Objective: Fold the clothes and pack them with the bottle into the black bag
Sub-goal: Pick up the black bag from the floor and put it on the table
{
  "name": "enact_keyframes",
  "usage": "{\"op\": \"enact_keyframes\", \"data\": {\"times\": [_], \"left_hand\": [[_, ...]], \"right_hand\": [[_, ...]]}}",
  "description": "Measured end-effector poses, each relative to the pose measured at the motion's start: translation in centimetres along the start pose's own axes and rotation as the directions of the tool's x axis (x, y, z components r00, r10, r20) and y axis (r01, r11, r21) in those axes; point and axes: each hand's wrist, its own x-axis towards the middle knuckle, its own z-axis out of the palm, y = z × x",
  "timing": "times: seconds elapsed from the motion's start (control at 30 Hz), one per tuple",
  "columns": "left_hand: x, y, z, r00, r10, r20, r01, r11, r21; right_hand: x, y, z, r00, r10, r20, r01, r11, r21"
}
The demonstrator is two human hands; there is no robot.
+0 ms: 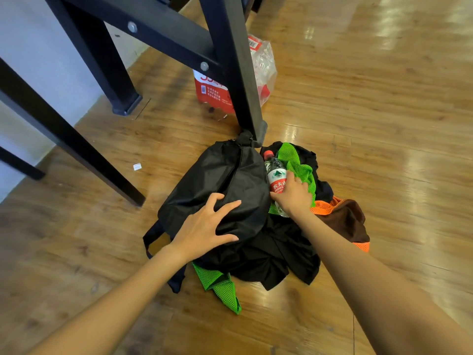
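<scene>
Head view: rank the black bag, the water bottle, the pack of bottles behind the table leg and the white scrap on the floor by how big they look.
1. black bag
2. pack of bottles, partly hidden by the leg
3. water bottle
4. white scrap

A black metal frame (225, 60) with bolted crossbars stands on the glossy wood floor (371, 111), its legs ending in flat feet. Behind the nearest leg lies a shrink-wrapped pack (258, 73) with a red label. A small white scrap (137, 166) lies on the floor near a slanted leg. A pale wall (30, 60) runs along the left.
</scene>
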Motion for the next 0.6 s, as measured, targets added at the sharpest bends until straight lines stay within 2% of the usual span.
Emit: {"op": "enact_keyframes", "data": {"times": [0.27, 0.47, 0.6], "left_hand": [[0.7, 0.7, -0.2, 0.989, -0.103, 0.102, 0.123, 0.968, -0.217], [1.3, 1.1, -1.5, 0.995, -0.097, 0.027, 0.101, 0.962, -0.254], [2.4, 2.0, -4.0, 0.993, -0.113, -0.026, 0.093, 0.915, -0.393]], "right_hand": [[-1.9, 0.5, 0.4, 0.989, -0.056, -0.139, 0.078, 0.984, 0.157], [-3.0, 1.0, 0.0, 0.97, -0.059, -0.234, 0.115, 0.967, 0.229], [-3.9, 0.5, -1.8, 0.955, -0.04, -0.293, 0.136, 0.939, 0.316]]}}
